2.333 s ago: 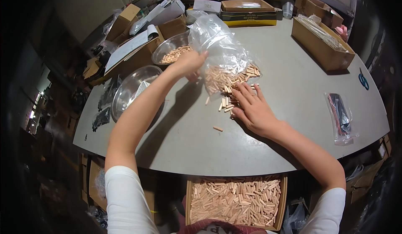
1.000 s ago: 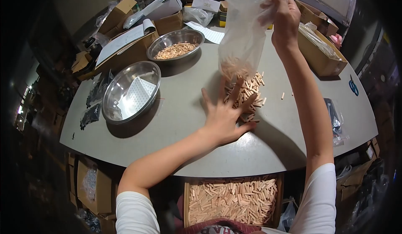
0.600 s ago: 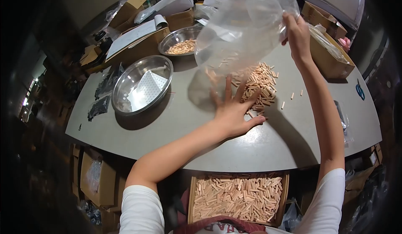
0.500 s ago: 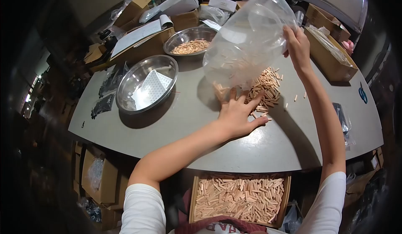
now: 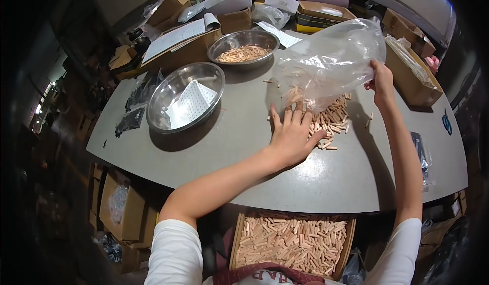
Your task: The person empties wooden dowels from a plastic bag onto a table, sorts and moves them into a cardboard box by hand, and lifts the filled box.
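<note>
My right hand [image 5: 383,81] grips a clear plastic bag [image 5: 333,50] by its edge, fingers closed on the film. The bag is tilted, with its lower left end over the table and some wooden dowel pins inside it. Under and beside the bag lies a heap of wooden dowel pins [image 5: 333,118]. My left hand [image 5: 293,138] rests with fingers spread at the heap's left side, fingertips by the bag's end. A few pins lie apart, to the right of the heap and left of the bag.
On the grey table [image 5: 244,157] stand a steel bowl [image 5: 216,112] with a perforated white plate [image 5: 191,101] and another steel bowl [image 5: 270,39] holding pins. A box of pins [image 5: 293,244] sits below the front edge. Blue scissors [image 5: 446,123] lie right; cartons [image 5: 417,78] line the back.
My right hand has lowered the bag toward the right, so it lies flatter. My left hand stays by the heap with fingers spread. The camera view has shifted slightly.
</note>
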`<state>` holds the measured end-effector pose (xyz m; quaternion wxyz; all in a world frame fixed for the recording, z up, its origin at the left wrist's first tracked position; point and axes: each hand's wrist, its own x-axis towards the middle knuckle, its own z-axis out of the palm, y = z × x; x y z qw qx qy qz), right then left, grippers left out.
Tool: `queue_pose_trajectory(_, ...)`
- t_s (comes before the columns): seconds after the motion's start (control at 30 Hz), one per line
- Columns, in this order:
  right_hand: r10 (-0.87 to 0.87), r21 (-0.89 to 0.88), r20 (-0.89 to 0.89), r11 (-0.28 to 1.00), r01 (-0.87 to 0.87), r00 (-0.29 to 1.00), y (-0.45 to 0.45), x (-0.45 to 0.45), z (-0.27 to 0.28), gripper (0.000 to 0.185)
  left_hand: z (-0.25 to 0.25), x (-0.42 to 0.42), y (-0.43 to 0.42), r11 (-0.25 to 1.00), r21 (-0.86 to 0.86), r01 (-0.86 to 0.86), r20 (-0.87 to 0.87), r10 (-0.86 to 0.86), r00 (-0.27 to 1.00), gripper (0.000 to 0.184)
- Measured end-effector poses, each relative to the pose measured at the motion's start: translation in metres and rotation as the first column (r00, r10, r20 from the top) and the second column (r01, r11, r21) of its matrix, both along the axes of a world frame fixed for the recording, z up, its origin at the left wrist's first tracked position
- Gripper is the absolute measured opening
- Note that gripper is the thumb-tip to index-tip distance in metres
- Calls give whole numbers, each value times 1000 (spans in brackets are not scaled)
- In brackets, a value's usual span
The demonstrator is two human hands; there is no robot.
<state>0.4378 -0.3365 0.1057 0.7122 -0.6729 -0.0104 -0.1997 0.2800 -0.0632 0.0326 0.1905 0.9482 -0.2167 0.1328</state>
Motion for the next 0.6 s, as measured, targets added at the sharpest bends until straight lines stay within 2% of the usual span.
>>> queue_pose_trajectory(0.03,3,52,-11,999,-3,1000,0,-2,1,26,4,-1,1,1000,13,0,-70,1,998,78)
queue_pose_trajectory(0.1,24,218,34,975,-31,999,-5,-1,9,26,1,2,1,1000,1,-7,-51,7,999,78)
queue_pose_trajectory(0.13,30,217,38,975,-37,999,-7,1,7,26,-2,4,3,1000,-7,-16,-28,16,999,77)
queue_pose_trajectory(0.2,46,65,-148,997,-37,988,-9,-1,-1,27,-7,5,2,999,-19,-35,16,35,999,77)
queue_pose_trajectory(0.23,25,77,-104,997,-17,994,-14,-2,2,28,-10,5,0,998,-41,-48,62,51,997,77)
queue_pose_trajectory(0.27,55,180,-35,982,-47,998,-20,-2,7,29,-12,7,0,998,-46,-50,61,53,997,77)
queue_pose_trajectory(0.33,-2,55,-136,998,9,991,-18,-3,1,30,-10,9,2,994,-100,-35,51,40,998,76)
queue_pose_trajectory(0.37,-2,58,-141,998,10,990,-20,-3,0,30,-10,8,3,995,-96,-35,47,39,998,76)
queue_pose_trajectory(0.43,40,186,-53,982,-29,998,-26,-3,4,31,-5,7,1,996,-63,-56,-25,55,998,76)
queue_pose_trajectory(0.47,41,184,-50,983,-31,998,-28,-3,3,31,-3,7,0,996,-66,-57,-22,56,998,76)
queue_pose_trajectory(0.53,39,85,-175,996,-24,984,-30,-1,-7,31,1,7,2,997,-48,-65,-58,62,996,77)
queue_pose_trajectory(0.6,57,88,-155,995,-44,986,-37,-2,-4,31,-1,7,2,995,-84,-57,-23,55,998,78)
